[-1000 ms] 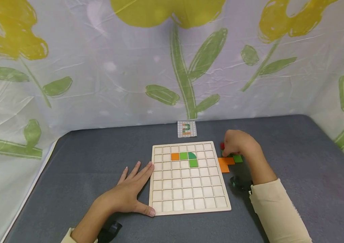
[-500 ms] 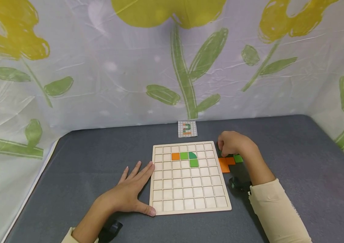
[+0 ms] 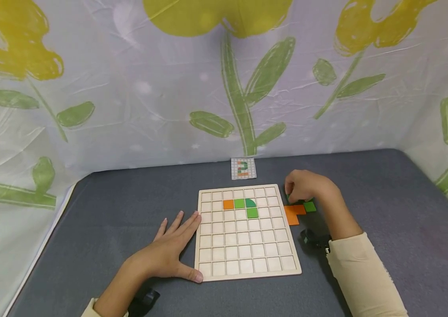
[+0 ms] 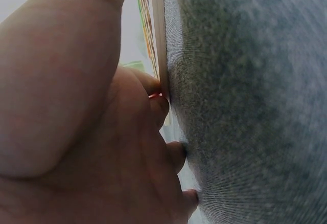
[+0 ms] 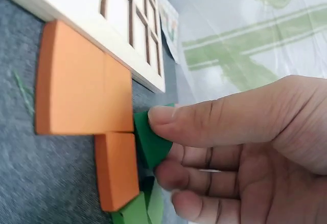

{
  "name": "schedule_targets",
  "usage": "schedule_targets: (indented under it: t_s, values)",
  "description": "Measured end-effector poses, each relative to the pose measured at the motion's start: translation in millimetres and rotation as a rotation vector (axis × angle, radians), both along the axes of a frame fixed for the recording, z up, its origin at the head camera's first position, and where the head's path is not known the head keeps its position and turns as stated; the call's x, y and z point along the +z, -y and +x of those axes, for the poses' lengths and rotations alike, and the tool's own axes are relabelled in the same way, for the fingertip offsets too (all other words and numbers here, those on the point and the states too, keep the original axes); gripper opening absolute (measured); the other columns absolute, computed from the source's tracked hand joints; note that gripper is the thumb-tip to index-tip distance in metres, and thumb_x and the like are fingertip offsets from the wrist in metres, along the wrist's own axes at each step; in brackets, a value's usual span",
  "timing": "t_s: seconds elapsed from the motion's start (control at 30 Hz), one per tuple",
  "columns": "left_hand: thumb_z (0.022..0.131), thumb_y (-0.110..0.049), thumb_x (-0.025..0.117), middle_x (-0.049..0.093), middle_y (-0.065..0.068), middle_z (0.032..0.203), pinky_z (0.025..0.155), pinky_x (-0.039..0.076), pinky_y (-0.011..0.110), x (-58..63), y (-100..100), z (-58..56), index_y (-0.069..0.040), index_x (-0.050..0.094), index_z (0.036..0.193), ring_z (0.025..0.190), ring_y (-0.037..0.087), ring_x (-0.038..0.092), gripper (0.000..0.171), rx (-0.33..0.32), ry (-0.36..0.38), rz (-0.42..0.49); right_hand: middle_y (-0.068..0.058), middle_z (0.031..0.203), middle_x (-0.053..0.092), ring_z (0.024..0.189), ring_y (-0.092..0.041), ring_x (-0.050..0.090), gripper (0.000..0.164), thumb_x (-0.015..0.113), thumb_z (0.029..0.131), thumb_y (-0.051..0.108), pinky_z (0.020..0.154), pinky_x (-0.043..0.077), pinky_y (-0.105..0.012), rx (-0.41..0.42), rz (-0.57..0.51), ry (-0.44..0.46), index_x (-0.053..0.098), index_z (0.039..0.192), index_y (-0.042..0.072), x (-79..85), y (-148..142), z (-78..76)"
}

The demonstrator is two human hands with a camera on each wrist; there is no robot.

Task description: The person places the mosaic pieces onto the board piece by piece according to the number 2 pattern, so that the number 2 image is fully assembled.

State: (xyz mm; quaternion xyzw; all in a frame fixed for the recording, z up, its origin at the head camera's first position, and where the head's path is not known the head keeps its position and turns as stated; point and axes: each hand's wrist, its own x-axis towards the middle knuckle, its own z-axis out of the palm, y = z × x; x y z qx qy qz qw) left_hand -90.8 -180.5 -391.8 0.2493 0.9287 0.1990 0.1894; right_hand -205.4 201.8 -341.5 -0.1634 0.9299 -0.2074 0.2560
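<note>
A light wooden grid board lies on the table, with an orange square tile, light green square tiles and a dark green rounded tile in its upper cells. My left hand is spread flat, its thumb and fingertips touching the board's left edge. Beyond the right edge, my right hand pinches a dark green tile between thumb and fingers, as the right wrist view shows. Orange tiles lie against the board there, and green tiles sit beside them.
A small printed pattern card lies behind the board, by the flower-printed backdrop. The dark grey table surrounds the board. A black device sits under the left wrist.
My right hand has shifted slightly left toward the board, with the fingers now around a dark green tile. A red piece seen earlier is now hidden. My left hand has stayed put.
</note>
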Motion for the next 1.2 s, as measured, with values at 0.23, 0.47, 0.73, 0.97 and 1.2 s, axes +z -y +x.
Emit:
schedule_targets:
  t_s: [0.23,0.47,0.73,0.97,1.2]
  values:
    - [0.062,-0.081,0.074,0.007,0.001,0.167,0.113,-0.007,0.065,-1.4,0.7,0.4,-0.018,0.008,0.163,0.152,0.033,-0.004,0.136,0.001,-0.004,0.003,-0.006,0.069,0.053,0.058,-0.018,0.047,0.017,0.062,0.089,-0.009,0.056,0.043,-0.031,-0.030,-0.135,0.066,0.064,0.103,0.001,3.0,-2.9,-0.8]
    - [0.062,-0.082,0.073,0.006,-0.001,0.167,0.113,-0.008,0.065,-2.1,0.6,0.7,-0.019,0.007,0.163,0.152,0.032,-0.005,0.136,-0.001,0.002,0.008,-0.007,0.075,0.061,0.065,-0.024,0.056,0.006,0.065,0.089,-0.002,0.062,0.050,-0.038,-0.039,-0.134,0.015,0.067,0.086,0.002,2.3,-7.6,-1.6]
    - [0.062,-0.082,0.073,0.006,-0.001,0.167,0.113,-0.008,0.065,-2.2,0.9,0.5,-0.019,0.007,0.163,0.152,0.032,-0.005,0.136,-0.001,0.001,0.010,-0.006,0.075,0.063,0.065,-0.022,0.057,0.006,0.067,0.087,-0.003,0.064,0.051,-0.039,-0.053,-0.153,0.018,0.069,0.084,0.002,3.3,-9.9,-3.0]
    - [0.062,-0.081,0.074,0.007,0.000,0.167,0.113,-0.008,0.065,-1.0,0.4,0.6,-0.018,0.008,0.163,0.152,0.033,-0.004,0.136,0.000,0.004,0.014,-0.006,0.075,0.066,0.064,-0.022,0.060,0.013,0.064,0.084,-0.009,0.064,0.053,-0.040,-0.029,-0.215,0.038,0.072,0.087,0.000,0.8,-7.0,-3.5]
    - [0.063,-0.080,0.074,0.007,0.000,0.167,0.113,-0.008,0.065,-0.8,0.3,0.6,-0.018,0.008,0.163,0.152,0.034,-0.004,0.135,0.000,0.001,0.014,-0.007,0.074,0.067,0.064,-0.022,0.060,0.012,0.065,0.085,-0.010,0.065,0.054,-0.040,-0.026,-0.239,0.019,0.073,0.087,-0.001,3.3,-5.3,-1.7]
